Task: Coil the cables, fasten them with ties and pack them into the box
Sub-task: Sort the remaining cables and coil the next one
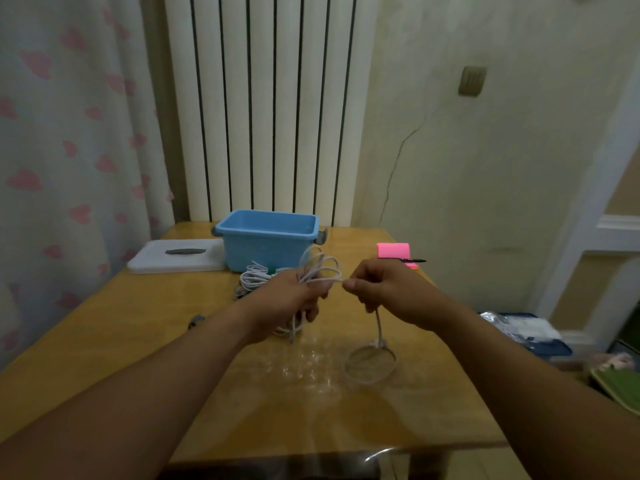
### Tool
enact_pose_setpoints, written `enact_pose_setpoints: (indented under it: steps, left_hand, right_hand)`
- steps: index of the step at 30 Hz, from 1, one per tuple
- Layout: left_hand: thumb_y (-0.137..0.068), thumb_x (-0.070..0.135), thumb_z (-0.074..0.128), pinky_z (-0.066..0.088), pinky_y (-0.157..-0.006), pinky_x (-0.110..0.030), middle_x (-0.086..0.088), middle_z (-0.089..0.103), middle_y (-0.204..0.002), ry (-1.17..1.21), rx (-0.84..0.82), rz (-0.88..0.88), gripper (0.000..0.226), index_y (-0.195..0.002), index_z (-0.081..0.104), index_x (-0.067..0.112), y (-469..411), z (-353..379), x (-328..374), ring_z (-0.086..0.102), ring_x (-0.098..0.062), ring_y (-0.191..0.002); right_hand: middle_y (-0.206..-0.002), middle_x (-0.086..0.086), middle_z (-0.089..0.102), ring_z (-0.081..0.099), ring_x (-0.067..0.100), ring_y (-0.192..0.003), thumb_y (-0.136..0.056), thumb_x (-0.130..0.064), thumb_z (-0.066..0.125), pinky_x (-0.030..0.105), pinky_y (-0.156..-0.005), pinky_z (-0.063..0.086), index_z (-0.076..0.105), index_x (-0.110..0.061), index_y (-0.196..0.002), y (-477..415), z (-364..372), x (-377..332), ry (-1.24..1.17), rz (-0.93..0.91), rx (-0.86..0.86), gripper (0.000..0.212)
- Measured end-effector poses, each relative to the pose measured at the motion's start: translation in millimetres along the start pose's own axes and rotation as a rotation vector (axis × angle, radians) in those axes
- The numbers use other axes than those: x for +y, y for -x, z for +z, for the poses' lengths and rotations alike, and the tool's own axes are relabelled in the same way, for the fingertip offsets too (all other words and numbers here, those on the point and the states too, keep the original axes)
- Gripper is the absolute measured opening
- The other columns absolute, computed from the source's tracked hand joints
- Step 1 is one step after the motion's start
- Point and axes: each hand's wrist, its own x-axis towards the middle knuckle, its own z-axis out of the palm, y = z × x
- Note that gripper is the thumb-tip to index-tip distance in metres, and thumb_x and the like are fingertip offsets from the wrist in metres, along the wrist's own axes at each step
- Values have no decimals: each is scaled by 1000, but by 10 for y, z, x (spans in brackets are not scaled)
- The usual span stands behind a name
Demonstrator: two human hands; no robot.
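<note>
Wooden counter [138, 341] carries a blue box [266, 244] at its far edge, with a white lid [173, 259] just left of the box. In front of the box, the left hand [287, 299] curls its grip round loops of white cable [332, 279]; the right hand [384, 292] pinches the same cable. A tied coil [254, 277] lies just before the box.

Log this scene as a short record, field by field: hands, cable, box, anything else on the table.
left hand: grips the white cable coil
right hand: pinches the cable tail beside the coil
cable tail: drops from the right hand to a loop on the table
blue box: open, far side of table
white lid: left of box
tied bundle: white, green tie, in front of box
pink pad, black pen: right of box
</note>
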Motion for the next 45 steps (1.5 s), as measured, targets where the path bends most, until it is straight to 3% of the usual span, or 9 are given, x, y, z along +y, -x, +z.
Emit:
enact_pose_setpoints:
  steps: [5,8,13,17,24,28,32,37,45]
  left_hand:
    - [-112,37,52,33,-52,-31,-1,35,-65,458,89,44,29,-87,53,21,-47,29,-58,42,-17,-53]
    - [-111,41,54,29,-47,-29,0,35,-63,505,157,50,31,-87,50,22,-85,144,-135,38,-15,-51]
    - [-98,54,71,35,-55,-31,-2,50,-73,628,211,67,39,-111,67,17,-146,413,-217,46,-15,-59]
    - [-74,60,92,43,-89,-51,-19,65,-108,721,216,47,66,-118,77,12,-109,382,-230,58,-35,-102]
    - [-107,42,60,53,-99,-50,-11,76,-95,941,455,-54,44,-123,67,2,-197,120,-74,69,-31,-103]
    - [-111,33,56,55,-51,-28,2,48,-65,1139,480,-8,22,-99,57,15,-112,-167,92,49,-12,-56]
    - [-110,32,56,25,-42,-22,4,39,-64,747,376,26,18,-98,54,20,-14,-371,94,30,-9,-52]
    - [-92,54,74,46,-65,-31,-4,63,-84,-45,98,-43,38,-101,69,18,145,-156,149,52,-16,-73]
    - [-104,26,68,51,-72,-38,-5,61,-76,85,-122,23,21,-112,66,7,121,46,-18,59,-19,-75]
  right_hand:
    - [-74,10,68,73,28,-74,-108,-32,58,51,-90,63,67,-4,-101,13,-4,65,-445,139,86,30]
    - [-69,7,55,58,21,-56,-110,-31,54,46,-70,62,66,-6,-107,3,193,0,-631,194,157,27]
    - [-81,-8,66,60,8,-71,-109,-38,54,25,-60,44,64,-25,-95,-101,663,-234,-64,34,410,22]
    - [-92,-7,75,69,6,-78,-108,-29,54,32,-68,59,67,-30,-104,-60,805,-192,93,-36,353,14]
    - [-86,-3,69,68,13,-67,-107,-33,60,36,-61,61,60,-33,-114,110,857,-185,7,-13,234,7]
    - [-84,-1,72,71,15,-73,-103,-33,66,47,-77,63,72,-27,-99,189,618,-41,48,48,16,10]
    - [-91,0,77,73,16,-86,-103,-36,66,42,-89,60,77,-26,-104,241,341,47,-94,101,-108,15]
    - [-69,-6,59,51,12,-60,-102,-33,67,27,-57,50,77,-21,-103,117,142,-33,-203,80,-40,15]
    - [-63,-4,57,41,11,-52,-101,-34,69,28,-49,36,70,-15,-89,-72,167,-263,-208,60,-118,23]
